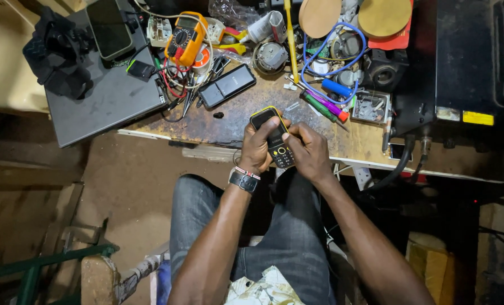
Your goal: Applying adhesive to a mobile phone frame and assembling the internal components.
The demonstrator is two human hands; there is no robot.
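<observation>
A small black keypad phone with a yellow rim point(272, 135) is held over the front edge of a worn wooden workbench point(353, 144). My left hand point(257, 148) wraps around its left side, a black watch and a beaded band on that wrist. On the phone's right side my right hand point(310, 151) grips it, the thumb resting by the keypad. Both hands hold the phone just above my lap.
A closed grey laptop point(102, 96) with a smartphone point(109, 28) on it lies at the left. A yellow multimeter point(185, 38), a black battery pack point(227, 86), screwdrivers point(325, 107), a blue cable point(331, 53) and two round wooden discs point(351, 16) clutter the bench. A black box point(466, 56) stands at the right.
</observation>
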